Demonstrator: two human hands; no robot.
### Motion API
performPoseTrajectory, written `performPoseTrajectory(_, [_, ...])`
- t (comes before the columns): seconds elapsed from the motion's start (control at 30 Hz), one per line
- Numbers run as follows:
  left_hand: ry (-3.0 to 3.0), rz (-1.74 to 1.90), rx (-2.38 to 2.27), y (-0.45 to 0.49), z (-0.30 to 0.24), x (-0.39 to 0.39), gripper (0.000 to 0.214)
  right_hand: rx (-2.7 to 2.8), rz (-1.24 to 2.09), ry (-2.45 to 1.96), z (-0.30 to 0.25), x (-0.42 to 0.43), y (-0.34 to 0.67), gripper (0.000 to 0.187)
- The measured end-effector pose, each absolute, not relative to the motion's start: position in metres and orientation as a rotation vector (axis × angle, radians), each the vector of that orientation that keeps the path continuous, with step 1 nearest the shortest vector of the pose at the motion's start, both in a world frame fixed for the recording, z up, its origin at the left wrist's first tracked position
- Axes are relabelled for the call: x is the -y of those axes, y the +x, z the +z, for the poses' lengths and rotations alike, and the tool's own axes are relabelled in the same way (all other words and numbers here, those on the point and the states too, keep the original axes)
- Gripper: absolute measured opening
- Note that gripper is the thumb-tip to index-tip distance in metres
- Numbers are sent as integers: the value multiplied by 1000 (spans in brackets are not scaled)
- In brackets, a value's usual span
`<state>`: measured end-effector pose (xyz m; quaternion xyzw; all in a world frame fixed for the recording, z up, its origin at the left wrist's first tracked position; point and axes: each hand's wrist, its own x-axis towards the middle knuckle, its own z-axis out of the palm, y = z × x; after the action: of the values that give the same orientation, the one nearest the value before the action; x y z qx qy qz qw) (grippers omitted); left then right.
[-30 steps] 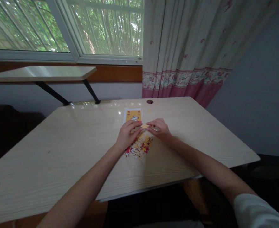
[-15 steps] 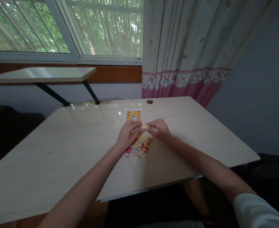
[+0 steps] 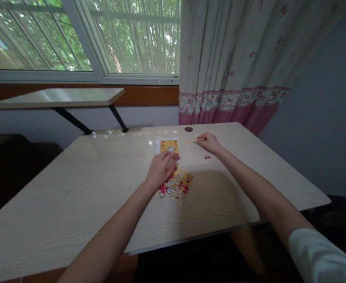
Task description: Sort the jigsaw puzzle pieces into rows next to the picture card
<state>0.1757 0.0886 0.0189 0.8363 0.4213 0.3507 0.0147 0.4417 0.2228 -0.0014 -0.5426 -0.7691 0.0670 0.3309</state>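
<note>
A pile of small red, yellow and white puzzle pieces (image 3: 177,184) lies on the pale wooden table (image 3: 72,188). Just beyond it lies a yellow picture card (image 3: 168,146) with a white border. My left hand (image 3: 160,169) rests over the near edge of the card and the top of the pile, fingers curled down. My right hand (image 3: 208,142) is stretched further back and to the right, fingertips pinched on a small yellow piece (image 3: 194,140) near another yellow piece (image 3: 188,140). A small red piece (image 3: 207,157) lies below that hand.
A round cable hole (image 3: 188,129) sits near the table's far edge. A narrow shelf on black brackets (image 3: 61,97) juts from the wall under the window. A pink-hemmed curtain (image 3: 232,63) hangs at the back right.
My right hand left the spot by the left hand and reached back and right toward the cable hole. A red piece now shows where it was. The left hand stayed on the pile.
</note>
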Motion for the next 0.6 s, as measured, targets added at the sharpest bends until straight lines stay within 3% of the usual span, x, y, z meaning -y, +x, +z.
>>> performPoseTrajectory(0.6, [2707,969,-1344,173,17,-90,25,2059,164,-1682,-11,-241,439,28])
